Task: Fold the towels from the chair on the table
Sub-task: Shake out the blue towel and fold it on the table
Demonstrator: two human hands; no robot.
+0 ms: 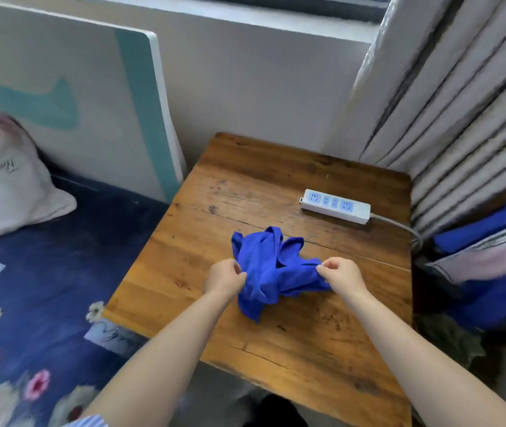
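A crumpled bright blue towel [268,266] lies in the middle of the wooden table [276,343]. My left hand [224,278] pinches the towel's left edge with curled fingers. My right hand [342,274] pinches its right edge between thumb and fingers. At the right edge of the view, a pile of more towels [491,251], blue, striped and pink, sits on what appears to be the chair, which the pile hides.
A white power strip [336,205] lies at the back right of the table, its cable running off the right edge. A bed with a dark floral cover [45,272] and a pillow [5,180] borders the table's left side. Grey curtains [448,103] hang at the back right.
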